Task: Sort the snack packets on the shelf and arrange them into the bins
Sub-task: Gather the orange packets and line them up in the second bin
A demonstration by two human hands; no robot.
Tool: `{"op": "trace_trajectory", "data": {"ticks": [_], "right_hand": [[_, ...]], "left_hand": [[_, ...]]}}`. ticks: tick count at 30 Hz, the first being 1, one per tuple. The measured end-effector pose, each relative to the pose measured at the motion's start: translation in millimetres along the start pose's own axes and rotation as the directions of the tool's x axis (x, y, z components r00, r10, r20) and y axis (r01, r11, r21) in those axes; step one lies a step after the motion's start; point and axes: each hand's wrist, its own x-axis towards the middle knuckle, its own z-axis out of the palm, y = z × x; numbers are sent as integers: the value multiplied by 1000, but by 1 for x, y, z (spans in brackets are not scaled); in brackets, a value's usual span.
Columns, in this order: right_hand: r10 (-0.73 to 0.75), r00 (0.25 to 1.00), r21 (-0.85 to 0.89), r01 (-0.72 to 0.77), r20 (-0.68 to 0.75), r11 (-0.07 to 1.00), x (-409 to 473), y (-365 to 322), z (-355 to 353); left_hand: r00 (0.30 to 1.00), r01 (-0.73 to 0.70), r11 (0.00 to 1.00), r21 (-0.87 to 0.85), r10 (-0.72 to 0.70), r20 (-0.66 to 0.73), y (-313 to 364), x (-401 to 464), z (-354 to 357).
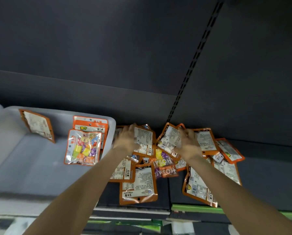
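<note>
Two hands are in the heap at once. My left hand [127,138] has its fingers curled over the top edge of a packet [144,141] lying label side up, just beside the grey bin [40,158]. My right hand [189,143] is pressed down among the packets further right; its fingers look bent over the edge of another packet [169,141], though blur keeps me from being sure it is a firm hold. The rest of the pile [158,167] sprawls across the dark shelf [268,175], overlapping every which way, and a few packets lie in the bin already, one candy packet [83,148] face up near its right wall.

My worry is the front of the shelf. One packet [138,185] and another to its right [199,189] reach out to the lip or past it, so dragging anything out from beneath them could tip them off. The wrappers look slick and shiny, so a loose pinch may let one slide away mid-lift. Most lie label side up, which makes it easy to misjudge the kind and drop it in the wrong bin.
</note>
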Motion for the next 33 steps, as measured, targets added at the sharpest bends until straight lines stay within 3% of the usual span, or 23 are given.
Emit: {"op": "trace_trajectory", "data": {"ticks": [6,11,20,27,33], "right_hand": [[38,993,159,-20,-113,987,2,6,-23],[-100,983,295,142,-151,945,-16,-11,-53],[-193,915,410,337,-354,847,-52,-108,-83],[-282,904,388,397,-321,832,-75,-235,-69],[-290,947,345,321,-138,882,-72,-312,-35]], "left_hand": [[988,4,966,-259,-44,-147,12,-4,-13],[964,-149,903,-402,42,-261,32,-32,-39],[858,-253,910,-329,54,-511,-30,-90,-134],[851,-83,946,-314,-97,-516,-159,-106,-194],[935,39,969,-244,-122,-332,-243,-89,-212]]}}
